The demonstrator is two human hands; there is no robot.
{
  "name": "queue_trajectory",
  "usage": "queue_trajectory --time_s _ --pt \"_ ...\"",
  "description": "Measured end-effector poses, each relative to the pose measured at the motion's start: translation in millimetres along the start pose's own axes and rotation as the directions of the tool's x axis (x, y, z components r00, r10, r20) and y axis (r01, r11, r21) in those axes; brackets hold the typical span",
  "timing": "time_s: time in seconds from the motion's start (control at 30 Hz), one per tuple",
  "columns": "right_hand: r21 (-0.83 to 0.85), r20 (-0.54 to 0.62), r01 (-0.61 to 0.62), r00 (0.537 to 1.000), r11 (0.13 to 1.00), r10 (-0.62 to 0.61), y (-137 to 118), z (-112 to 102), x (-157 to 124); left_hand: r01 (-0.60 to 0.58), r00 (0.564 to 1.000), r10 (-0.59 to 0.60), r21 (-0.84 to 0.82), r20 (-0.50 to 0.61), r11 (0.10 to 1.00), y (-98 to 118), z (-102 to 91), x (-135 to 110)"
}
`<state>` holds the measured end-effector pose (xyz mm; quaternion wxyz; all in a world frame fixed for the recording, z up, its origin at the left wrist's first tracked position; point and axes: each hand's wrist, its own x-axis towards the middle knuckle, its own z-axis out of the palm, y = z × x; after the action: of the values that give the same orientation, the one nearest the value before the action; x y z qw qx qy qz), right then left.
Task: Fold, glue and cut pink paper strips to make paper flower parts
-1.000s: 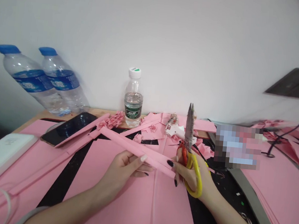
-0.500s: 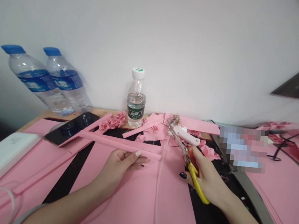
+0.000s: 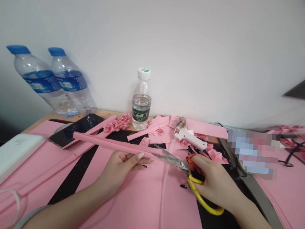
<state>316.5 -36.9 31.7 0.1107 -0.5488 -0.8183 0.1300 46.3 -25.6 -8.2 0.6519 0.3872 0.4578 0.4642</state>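
Note:
My left hand lies palm-up at the table's middle, its fingers against a long folded pink paper strip that runs across to the left. My right hand grips orange-and-yellow-handled scissors. Their steel blades point left, with the tips close to the strip's right end. A white hot glue gun lies just beyond the scissors, and small pink paper roses sit further left at the back.
Pink paper sheets cover a black surface on a wooden table. A black phone and white power bank lie left. Several water bottles stand against the white wall. A dark cable and paper scraps lie right.
The scissors have swung from pointing up to pointing left, toward the strip's end. The strip has dropped from a diagonal to nearly level, and my right hand has moved rightward.

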Motion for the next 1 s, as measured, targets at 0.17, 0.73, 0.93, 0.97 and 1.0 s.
queue_trajectory --time_s 0.17,0.73,0.93,0.97,1.0 --pt "0.037 0.036 0.002 0.999 0.999 -0.004 -3.7 0.0 0.5 -0.001 1.0 0.0 0.037 0.017 0.999 1.1 0.6 -1.6" --pt "0.033 0.059 0.005 0.998 0.999 -0.007 -3.2 -2.2 -0.9 0.028 0.997 -0.032 0.048 0.066 0.998 6.5 3.6 -3.6" --pt "0.047 0.07 0.001 0.998 0.999 -0.005 -3.7 -0.3 -2.1 0.05 0.993 -0.056 0.063 0.105 0.997 7.1 4.3 -5.3" --pt "0.048 0.072 0.002 0.997 0.999 -0.005 -3.6 0.0 -2.1 0.052 0.992 -0.059 0.064 0.113 0.997 6.8 4.2 -5.3" --pt "0.05 0.074 0.002 0.997 0.999 -0.006 -3.7 0.2 -2.1 0.054 0.991 -0.061 0.066 0.118 0.996 6.6 4.1 -5.1"
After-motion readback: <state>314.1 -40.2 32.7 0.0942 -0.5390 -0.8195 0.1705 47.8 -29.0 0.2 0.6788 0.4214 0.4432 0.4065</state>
